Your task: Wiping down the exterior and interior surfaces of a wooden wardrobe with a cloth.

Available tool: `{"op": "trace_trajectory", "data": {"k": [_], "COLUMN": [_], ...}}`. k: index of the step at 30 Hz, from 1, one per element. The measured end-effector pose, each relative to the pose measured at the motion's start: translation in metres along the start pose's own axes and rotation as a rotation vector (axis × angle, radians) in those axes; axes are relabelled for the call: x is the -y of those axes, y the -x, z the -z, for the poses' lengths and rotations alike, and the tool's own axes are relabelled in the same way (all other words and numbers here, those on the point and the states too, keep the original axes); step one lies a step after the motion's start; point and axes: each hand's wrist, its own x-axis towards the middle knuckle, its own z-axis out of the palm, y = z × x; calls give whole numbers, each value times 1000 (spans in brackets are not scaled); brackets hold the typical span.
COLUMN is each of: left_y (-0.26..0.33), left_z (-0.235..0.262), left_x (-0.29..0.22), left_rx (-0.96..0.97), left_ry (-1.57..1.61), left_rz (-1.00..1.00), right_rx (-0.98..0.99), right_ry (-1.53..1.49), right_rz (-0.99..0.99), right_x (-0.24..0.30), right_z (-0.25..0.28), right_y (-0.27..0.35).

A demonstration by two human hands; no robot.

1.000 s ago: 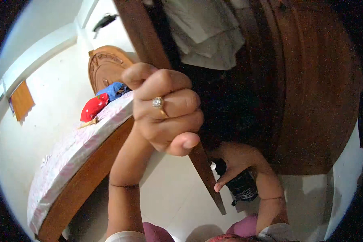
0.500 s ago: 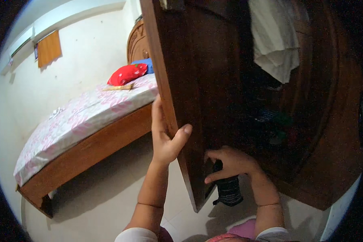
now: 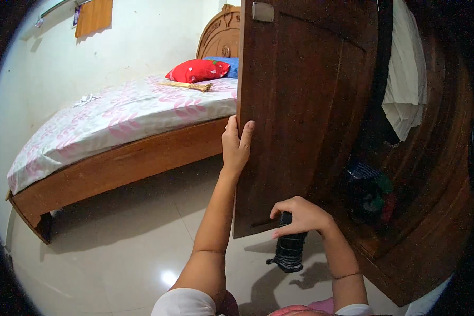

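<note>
My left hand (image 3: 237,146) is wrapped around the free edge of a dark brown wooden wardrobe door (image 3: 305,116), its thumb on the inner face and its fingers on the far side. Low beside the door's bottom corner, my right hand (image 3: 303,217) curls around the upper end of a black-and-grey striped cloth bundle (image 3: 289,253). The bundle hangs below the palm, above the tiled floor. Thumb and forefinger are bent around its top; the other fingers are mostly hidden.
The dark wardrobe interior on the right holds a hanging whitish cloth (image 3: 404,79) and a heap of coloured clothes (image 3: 371,195). A bed (image 3: 126,152) with a flowered sheet stands left, bearing a red pillow (image 3: 197,71), a blue pillow (image 3: 231,67) and a straw brush (image 3: 187,85).
The door has swung wider, its inner face now more in view, with my left hand still on its edge. My view has shifted. The striped bundle stays at my right hand.
</note>
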Motion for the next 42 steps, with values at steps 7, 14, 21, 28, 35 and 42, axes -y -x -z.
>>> {"op": "trace_trajectory", "data": {"k": [7,14,21,28,35,42], "left_y": [25,44,51,31,42,51], "left_z": [3,-3,-8,-23,-29,-39], "left_x": [90,116,116,62,36,47], "left_rx": [-48,-74,-178,-226,1072,1236], "left_ry": [-199,-127,-273,-282,290,276], "left_rz": [154,196,197,-164,323,447], "right_rx": [37,-97,-367,-835,-1016,-1172], "right_ry": [-16,-5,-45,-274,-644,-683], "right_rz": [103,113,51,-101,-207,-161], "right_x": [3,-22,-39,-64,-78,-66], "right_z": [-9,-12,-2,0,5,22], "right_y": [-22,-25,-27,-29,-26,-16]}}
